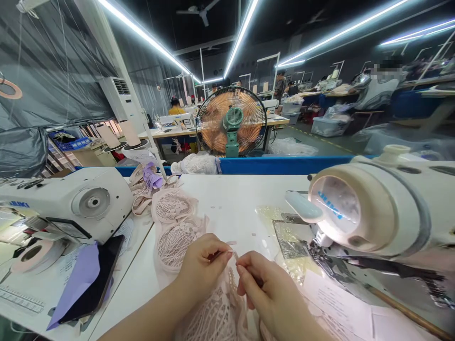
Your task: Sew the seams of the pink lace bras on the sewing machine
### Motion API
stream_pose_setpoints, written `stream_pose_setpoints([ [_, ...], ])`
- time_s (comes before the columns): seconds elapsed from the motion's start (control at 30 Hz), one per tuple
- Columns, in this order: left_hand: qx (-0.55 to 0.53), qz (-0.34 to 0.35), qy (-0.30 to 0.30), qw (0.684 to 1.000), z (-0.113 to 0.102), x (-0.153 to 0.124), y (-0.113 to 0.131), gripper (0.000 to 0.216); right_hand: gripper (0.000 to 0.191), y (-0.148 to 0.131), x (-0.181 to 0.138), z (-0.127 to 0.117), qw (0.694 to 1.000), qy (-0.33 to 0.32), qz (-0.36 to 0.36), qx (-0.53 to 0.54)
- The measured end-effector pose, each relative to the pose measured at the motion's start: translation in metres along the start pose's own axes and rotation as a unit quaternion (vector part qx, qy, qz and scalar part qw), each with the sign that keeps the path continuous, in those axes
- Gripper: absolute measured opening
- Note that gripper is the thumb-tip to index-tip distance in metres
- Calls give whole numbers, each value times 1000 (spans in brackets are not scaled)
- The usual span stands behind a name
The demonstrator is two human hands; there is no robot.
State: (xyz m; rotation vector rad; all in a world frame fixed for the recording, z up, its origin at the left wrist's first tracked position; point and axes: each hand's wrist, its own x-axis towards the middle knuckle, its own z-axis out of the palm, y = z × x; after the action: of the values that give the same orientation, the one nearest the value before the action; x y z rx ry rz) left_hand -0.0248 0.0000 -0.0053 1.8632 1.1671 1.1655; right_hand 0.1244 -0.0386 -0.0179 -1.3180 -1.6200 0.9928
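Observation:
My left hand (203,266) is closed in a pinch, thumb against forefinger. My right hand (266,289) is pinched shut just beside it. A narrow pale pink strip (234,255) runs between the two sets of fingertips; whether it is tape or elastic I cannot tell. Under and behind my hands lies pale pink lace (213,315), partly hidden by them. Farther back, joined lace bra cups (176,241) lie flat on the white table (231,199), close to my left hand.
A JUKI sewing machine (341,208) stands at right, with printed paper (334,303) before it. Another white machine (92,199), a tape roll (39,255) and a dark tablet-like slab (95,279) are at left. A large fan (232,121) stands beyond the table.

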Motion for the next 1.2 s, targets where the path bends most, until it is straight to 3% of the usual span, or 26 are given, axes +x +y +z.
stream_pose_setpoints([
  [0.33,7,-19,5,1000,1,1,2,12,19,-1,0,-1,1000,0,17,8],
  [0.6,-4,-29,10,1000,1,2,4,12,15,-1,1,-4,999,-46,15,-3],
  [0.87,10,-4,10,1000,1,0,3,12,20,-5,0,-2,1000,-4,8,-17],
  [0.97,29,45,13,998,1,0,-2,12,19,-4,0,-1,1000,0,9,-11],
  [1.07,62,143,20,988,1,0,-7,13,18,-3,0,-1,1000,-4,14,3],
  [1.2,164,303,27,938,-3,1,-6,15,19,-2,-2,-1,1000,-5,3,13],
])
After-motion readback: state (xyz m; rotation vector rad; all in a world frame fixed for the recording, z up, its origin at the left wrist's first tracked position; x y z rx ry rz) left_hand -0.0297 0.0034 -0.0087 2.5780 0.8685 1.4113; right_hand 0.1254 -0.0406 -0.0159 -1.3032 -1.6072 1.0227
